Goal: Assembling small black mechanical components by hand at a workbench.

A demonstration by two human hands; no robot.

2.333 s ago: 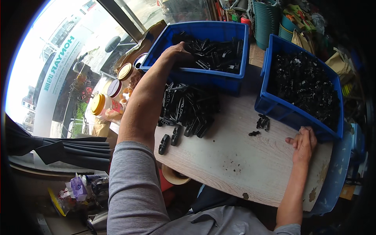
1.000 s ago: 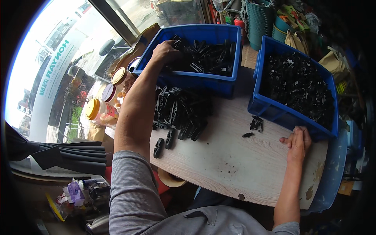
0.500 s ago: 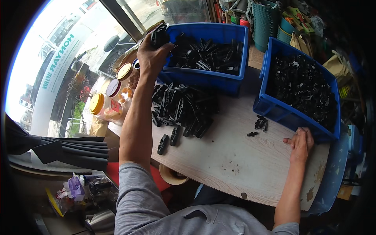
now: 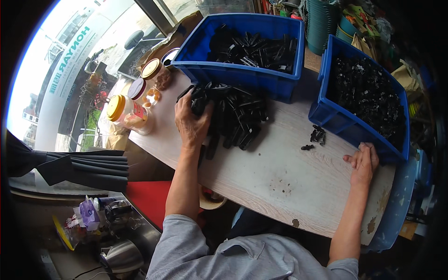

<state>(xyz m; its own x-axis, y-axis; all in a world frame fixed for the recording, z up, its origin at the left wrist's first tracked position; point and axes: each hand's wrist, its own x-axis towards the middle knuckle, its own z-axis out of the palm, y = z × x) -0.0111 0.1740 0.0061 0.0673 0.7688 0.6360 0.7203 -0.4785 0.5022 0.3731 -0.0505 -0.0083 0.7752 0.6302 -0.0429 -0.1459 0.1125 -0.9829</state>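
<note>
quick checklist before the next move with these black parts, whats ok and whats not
1. Left hand has black plastic parts between thumb and fingers: ok.
2. Those parts free of the pile on the table: cannot tell, they overlap in view.
3. Left blue bin upright: ok.
4. Table free of loose small black pieces: not ok, some lie near the right blue bin.
5. Right hand empty: cannot tell, palm hidden.
6. Yellow-lidded jar apart from left hand: ok.
</note>
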